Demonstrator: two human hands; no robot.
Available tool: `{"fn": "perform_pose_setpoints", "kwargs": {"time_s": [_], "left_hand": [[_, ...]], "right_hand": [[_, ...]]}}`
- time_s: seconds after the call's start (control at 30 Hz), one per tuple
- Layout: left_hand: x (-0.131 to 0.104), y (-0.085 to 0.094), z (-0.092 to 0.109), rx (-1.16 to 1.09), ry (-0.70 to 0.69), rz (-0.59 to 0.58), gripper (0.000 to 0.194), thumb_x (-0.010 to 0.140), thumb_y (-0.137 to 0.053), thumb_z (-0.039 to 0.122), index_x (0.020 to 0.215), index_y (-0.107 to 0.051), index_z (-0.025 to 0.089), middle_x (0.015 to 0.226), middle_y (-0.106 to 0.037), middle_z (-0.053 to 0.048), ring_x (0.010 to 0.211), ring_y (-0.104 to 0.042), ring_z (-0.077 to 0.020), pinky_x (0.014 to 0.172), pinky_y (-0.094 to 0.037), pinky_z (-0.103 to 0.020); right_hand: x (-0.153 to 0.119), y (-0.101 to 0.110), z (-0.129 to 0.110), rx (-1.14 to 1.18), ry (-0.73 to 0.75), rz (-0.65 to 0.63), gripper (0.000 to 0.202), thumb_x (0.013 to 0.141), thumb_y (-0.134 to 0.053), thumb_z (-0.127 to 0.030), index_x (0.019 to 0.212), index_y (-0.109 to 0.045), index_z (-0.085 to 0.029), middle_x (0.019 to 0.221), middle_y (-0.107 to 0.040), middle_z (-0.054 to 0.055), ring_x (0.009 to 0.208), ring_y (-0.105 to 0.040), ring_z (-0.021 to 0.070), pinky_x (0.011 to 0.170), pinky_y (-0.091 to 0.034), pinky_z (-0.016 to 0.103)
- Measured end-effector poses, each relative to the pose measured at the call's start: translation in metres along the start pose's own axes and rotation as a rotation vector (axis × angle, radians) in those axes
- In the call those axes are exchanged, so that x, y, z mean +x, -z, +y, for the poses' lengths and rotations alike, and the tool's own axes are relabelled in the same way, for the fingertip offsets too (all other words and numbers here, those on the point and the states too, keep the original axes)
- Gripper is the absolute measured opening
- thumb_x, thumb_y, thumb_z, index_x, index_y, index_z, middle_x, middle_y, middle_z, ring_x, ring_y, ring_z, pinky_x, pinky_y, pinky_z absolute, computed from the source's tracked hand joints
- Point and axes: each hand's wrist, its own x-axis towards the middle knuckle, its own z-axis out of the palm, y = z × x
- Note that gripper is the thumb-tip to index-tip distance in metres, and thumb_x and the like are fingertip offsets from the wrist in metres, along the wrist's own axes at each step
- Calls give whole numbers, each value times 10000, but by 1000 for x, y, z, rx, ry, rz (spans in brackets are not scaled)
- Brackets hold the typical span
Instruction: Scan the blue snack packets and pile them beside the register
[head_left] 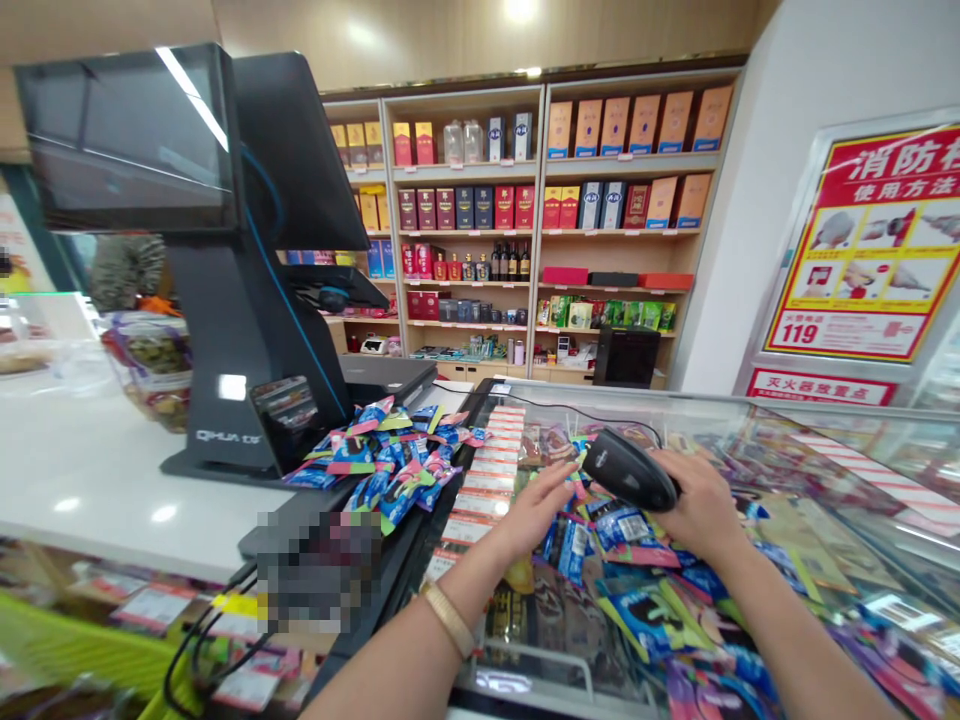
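My right hand is closed around the handle of a black barcode scanner, whose head points left over the glass counter. Just left of it, my left hand reaches out with its fingers stretched, at the edge of a spread of small candy packets. Whether its fingertips touch a packet I cannot make out. Blue, green and pink wrappers cover much of the glass beneath both hands. A second heap of similar packets lies left of the counter, by the foot of the register.
A black cash register with two screens stands on the white counter at left. White price tags line the glass counter's left side. Shelves of boxed bottles fill the back wall. A green basket sits low at left.
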Motion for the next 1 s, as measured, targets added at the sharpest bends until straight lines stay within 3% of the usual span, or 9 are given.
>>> {"fn": "perform_pose_setpoints", "kwargs": {"time_s": [0.07, 0.13, 0.3, 0.4, 0.53, 0.7, 0.87, 1.0], "left_hand": [[3, 4, -4, 67, -54, 148, 392, 884, -470, 310, 1226, -640, 223, 1302, -620, -79, 1237, -533, -225, 1085, -375, -396], [5, 11, -7, 265, -36, 255, 341, 827, -525, 220, 1130, -681, 222, 1165, -677, -72, 1119, -592, -211, 1017, -424, -372], [-1, 48, 1, 950, 194, 398, 373, 764, -605, 215, 1131, -661, 250, 1189, -629, -91, 1140, -530, -269, 1031, -317, -454], [-6, 71, 7, 1177, 386, 476, 432, 756, -605, 213, 1188, -623, 219, 1195, -605, -141, 1134, -516, -314, 1016, -293, -479], [-10, 89, 6, 1198, 472, 431, 323, 806, -483, 133, 1051, -688, 181, 1148, -618, -187, 1095, -549, -342, 947, -353, -491], [-9, 95, 5, 1146, 481, 370, 340, 803, -402, 66, 899, -718, 146, 1129, -634, -217, 1074, -570, -356, 831, -430, -435], [-7, 96, 7, 1095, 492, 439, 317, 864, -409, 156, 971, -706, 128, 1079, -671, -219, 1075, -582, -355, 852, -428, -434], [-5, 94, 6, 1005, 314, 575, 314, 891, -441, 264, 963, -733, 174, 1144, -668, -162, 1087, -569, -362, 909, -413, -492]], "right_hand": [[0, -1, 0, -5, -10, 0, 232, 751, -548, -266, 941, -663, -200, 875, -704, 75, 785, -643, 227, 693, -441, 328], [-1, -1, 1, -8, -18, -6, 230, 754, -555, -277, 941, -665, -201, 890, -704, 80, 798, -642, 231, 704, -444, 333], [0, -3, 1, 1, -21, -6, 241, 734, -559, -272, 938, -658, -193, 888, -708, 77, 798, -641, 228, 709, -441, 333], [1, -2, 0, 7, -25, -15, 246, 723, -555, -256, 937, -660, -193, 890, -710, 71, 789, -638, 220, 709, -436, 328], [2, -1, -3, 10, -24, -13, 234, 722, -555, -242, 924, -665, -193, 879, -711, 72, 787, -640, 215, 695, -428, 316], [4, 0, -5, 25, -36, -18, 217, 724, -548, -240, 904, -657, -189, 846, -707, 68, 770, -638, 211, 677, -406, 312], [5, -1, -6, 42, -36, -35, 238, 715, -550, -240, 925, -648, -184, 848, -705, 66, 780, -642, 214, 687, -395, 311], [5, 0, -7, 45, -38, -23, 249, 713, -554, -231, 939, -648, -184, 865, -710, 64, 782, -645, 208, 698, -393, 308]]}}
